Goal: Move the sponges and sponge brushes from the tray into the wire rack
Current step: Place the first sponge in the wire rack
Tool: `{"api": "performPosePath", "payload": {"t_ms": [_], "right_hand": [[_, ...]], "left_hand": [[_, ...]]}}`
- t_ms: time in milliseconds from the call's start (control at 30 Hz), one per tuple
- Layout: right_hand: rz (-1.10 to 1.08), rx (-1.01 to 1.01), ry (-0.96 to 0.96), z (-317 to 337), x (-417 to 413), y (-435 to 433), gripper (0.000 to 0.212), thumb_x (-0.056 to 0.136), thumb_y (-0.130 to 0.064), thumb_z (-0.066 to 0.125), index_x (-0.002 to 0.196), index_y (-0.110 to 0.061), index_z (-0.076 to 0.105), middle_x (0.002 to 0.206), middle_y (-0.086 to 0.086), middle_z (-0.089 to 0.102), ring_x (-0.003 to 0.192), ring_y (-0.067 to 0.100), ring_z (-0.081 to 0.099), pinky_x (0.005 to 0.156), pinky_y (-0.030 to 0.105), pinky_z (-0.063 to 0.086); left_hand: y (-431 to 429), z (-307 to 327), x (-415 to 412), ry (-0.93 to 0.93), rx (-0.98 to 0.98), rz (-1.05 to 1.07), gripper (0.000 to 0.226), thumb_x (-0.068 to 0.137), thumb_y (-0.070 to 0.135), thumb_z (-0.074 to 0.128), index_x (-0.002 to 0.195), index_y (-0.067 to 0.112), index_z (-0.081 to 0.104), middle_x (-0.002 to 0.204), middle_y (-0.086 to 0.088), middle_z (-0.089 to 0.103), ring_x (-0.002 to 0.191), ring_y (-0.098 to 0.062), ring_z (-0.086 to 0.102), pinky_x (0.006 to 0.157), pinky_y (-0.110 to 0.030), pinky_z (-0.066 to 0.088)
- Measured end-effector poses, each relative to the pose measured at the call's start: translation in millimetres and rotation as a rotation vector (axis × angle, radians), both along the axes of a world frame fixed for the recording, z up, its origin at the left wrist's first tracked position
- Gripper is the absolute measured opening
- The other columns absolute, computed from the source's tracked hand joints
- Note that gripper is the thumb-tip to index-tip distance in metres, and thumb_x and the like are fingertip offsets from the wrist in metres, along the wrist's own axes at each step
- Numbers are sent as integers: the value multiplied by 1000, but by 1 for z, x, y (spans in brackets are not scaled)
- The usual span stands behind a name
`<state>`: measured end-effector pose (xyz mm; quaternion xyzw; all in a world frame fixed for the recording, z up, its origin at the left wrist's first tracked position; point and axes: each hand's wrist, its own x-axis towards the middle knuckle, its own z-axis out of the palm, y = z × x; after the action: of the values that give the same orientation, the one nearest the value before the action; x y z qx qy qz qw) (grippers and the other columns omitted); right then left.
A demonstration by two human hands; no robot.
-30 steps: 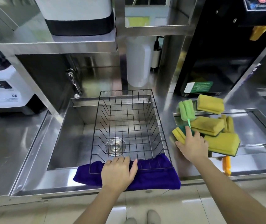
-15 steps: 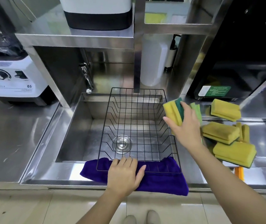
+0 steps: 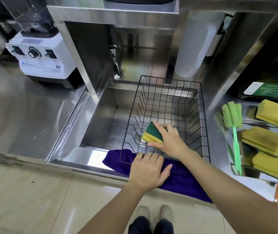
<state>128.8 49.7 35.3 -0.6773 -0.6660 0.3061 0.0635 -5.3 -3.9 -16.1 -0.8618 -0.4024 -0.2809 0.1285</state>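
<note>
Head view: right hand (image 3: 170,142) grips sponges (image 3: 152,135) inside wire rack (image 3: 202,125); left hand (image 3: 149,171) lies flat, open.

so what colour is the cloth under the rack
Purple cloth, clearest in the head view.

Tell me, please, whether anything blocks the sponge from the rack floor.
Nothing visible does: the right hand holds the sponge inside the empty rack, low over its floor.
</note>
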Motion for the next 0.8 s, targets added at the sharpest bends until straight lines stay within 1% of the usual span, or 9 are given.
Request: {"api": "performPosePath", "payload": {"t_ms": [100,200,267,333,433,567,667,733,800], "right_hand": [[71,-79,102,-6,-10,-1,79,84,-51,57,147,-26,18,141,8,31,131,26,26,108,38,29],[101,-152,193,-8,-2,-2,75,88,-39,58,149,-27,15,140,7,32,132,24,26,103,28,25],[135,-127,183,-8,5,-4,73,87,-34,60,148,-28,19,137,6,34,129,21,28,98,21,22],[157,-102,187,-9,8,-5,71,86,-34,62,146,-30,25,133,3,37,125,16,30,96,19,21],[152,-138,272,-9,9,-4,64,86,-28,64,143,-32,35,126,-2,40,114,8,29,96,18,22],[178,-204,327,-4,16,5,56,87,-20,63,139,-28,43,120,-4,43,113,7,37,95,18,26],[193,-207,285,-1,17,8,55,88,-16,61,139,-29,43,130,-1,47,111,9,41,93,21,31],[185,-190,255,0,15,7,55,89,-17,59,139,-30,42,136,-1,47,118,13,43,98,24,34],[180,-182,237,1,15,5,53,90,-17,57,140,-30,42,139,0,47,126,17,43,103,26,32]], "left_hand": [[0,-1,1,-23,0,-15,47,99,42,36,71,13,59,66,-3,58,62,-21,51,57,-33,36],[-1,-1,1,-33,9,-20,45,98,41,39,70,12,58,66,-3,57,63,-21,51,59,-34,35],[-1,-1,1,-34,11,-24,44,98,41,39,70,13,59,68,-3,58,65,-20,52,59,-33,36],[-1,-2,1,-26,6,-22,44,98,41,39,72,13,60,69,-2,59,65,-20,52,59,-33,36],[-2,-2,0,-5,3,-18,43,98,41,39,74,14,62,70,-1,60,65,-20,53,59,-33,36],[-1,0,1,15,5,-8,44,98,41,39,73,13,62,68,-2,57,65,-21,52,59,-33,35],[-1,2,1,37,-7,-7,44,98,41,38,76,13,63,73,-2,59,70,-22,54,61,-33,38],[-1,3,1,60,-21,-10,45,98,41,36,84,12,67,82,-2,64,77,-22,59,65,-33,40],[-1,2,0,80,-30,-11,46,99,42,35,91,12,69,89,-2,67,83,-22,61,69,-33,42]]}}
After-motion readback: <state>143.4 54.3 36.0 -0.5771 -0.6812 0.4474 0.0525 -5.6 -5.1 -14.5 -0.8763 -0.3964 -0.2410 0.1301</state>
